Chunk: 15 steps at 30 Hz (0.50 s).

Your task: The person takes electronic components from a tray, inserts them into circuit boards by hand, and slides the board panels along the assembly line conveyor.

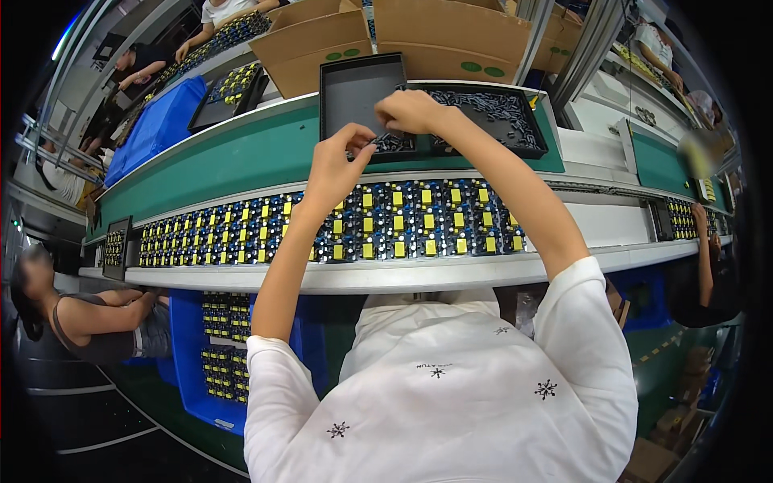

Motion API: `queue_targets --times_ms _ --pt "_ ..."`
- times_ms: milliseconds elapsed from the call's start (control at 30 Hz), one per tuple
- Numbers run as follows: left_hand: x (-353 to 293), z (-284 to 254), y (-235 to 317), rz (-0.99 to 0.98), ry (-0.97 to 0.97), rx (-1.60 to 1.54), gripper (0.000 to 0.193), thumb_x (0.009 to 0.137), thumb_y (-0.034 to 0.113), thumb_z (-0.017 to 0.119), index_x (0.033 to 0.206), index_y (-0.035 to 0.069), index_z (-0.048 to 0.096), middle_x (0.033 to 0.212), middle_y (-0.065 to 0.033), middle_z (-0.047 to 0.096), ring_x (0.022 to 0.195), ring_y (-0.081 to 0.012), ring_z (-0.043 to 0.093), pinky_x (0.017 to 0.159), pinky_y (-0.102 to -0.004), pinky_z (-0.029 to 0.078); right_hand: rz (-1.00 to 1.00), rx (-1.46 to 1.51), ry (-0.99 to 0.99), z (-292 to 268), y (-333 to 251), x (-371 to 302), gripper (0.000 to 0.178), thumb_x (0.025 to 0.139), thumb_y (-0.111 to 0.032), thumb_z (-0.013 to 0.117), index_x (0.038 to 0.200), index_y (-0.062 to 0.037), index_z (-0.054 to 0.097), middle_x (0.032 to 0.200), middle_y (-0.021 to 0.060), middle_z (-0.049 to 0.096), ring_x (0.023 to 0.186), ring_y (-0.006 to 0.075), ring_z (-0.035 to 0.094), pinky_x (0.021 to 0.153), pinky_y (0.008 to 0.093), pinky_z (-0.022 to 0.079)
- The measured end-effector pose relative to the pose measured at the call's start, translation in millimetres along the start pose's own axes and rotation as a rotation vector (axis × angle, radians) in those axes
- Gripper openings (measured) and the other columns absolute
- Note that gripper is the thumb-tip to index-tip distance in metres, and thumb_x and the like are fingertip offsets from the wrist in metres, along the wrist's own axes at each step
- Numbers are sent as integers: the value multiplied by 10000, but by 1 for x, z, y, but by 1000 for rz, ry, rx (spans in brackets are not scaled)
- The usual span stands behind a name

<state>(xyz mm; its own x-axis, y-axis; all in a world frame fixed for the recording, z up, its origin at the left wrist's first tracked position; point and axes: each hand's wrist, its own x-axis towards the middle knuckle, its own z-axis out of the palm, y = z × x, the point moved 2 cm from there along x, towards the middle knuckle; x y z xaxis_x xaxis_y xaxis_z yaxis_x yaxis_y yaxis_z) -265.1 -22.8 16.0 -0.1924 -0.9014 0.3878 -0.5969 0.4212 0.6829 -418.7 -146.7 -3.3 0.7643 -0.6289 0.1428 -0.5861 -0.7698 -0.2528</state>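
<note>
Both of my hands are raised over a black tray [345,95] that holds small dark cylindrical parts at its near right. My left hand [340,163] is closed in a pinch, and a small dark part [374,141] shows at its fingertips. Just above and to the right, my right hand [412,111] curls downward with its fingertips pressed together; what they hold, if anything, is too small to make out. A second black tray [531,143] at the right contains many loose dark cylindrical parts [491,105]. Below my forearms runs a long row of circuit boards [398,221] with yellow blocks.
Cardboard boxes [451,36] stand behind the trays on the green-topped bench [217,177]. A blue bin [189,354] with more circuit boards is below the bench's front edge. Co-workers sit at the left [97,322] and right [708,282], others farther back.
</note>
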Motion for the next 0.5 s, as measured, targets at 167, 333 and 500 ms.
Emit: queue_targets --times_ms 167,333,500 --pt "7 12 -8 -251 -66 -549 177 884 96 590 1036 21 639 815 -57 662 781 -107 611 665 -245 471 -25 703 259 -12 8 -10 130 857 -179 626 862 -51 609 742 17 611 710 125 587 624 284 474" --pt "8 22 6 -266 -107 -541 190 893 121 587 1034 11 651 787 -42 652 759 -89 587 660 -224 457 328 1199 244 -29 -20 -52 138 895 -218 621 925 -86 594 767 -40 549 712 34 512 594 213 436" --pt "12 33 44 -210 -112 -605 204 913 155 579 1005 -11 655 786 -30 634 680 -69 517 667 -199 433 275 1452 397 -38 -44 -86 93 928 -194 568 963 -109 577 814 -44 522 732 21 495 613 177 414"
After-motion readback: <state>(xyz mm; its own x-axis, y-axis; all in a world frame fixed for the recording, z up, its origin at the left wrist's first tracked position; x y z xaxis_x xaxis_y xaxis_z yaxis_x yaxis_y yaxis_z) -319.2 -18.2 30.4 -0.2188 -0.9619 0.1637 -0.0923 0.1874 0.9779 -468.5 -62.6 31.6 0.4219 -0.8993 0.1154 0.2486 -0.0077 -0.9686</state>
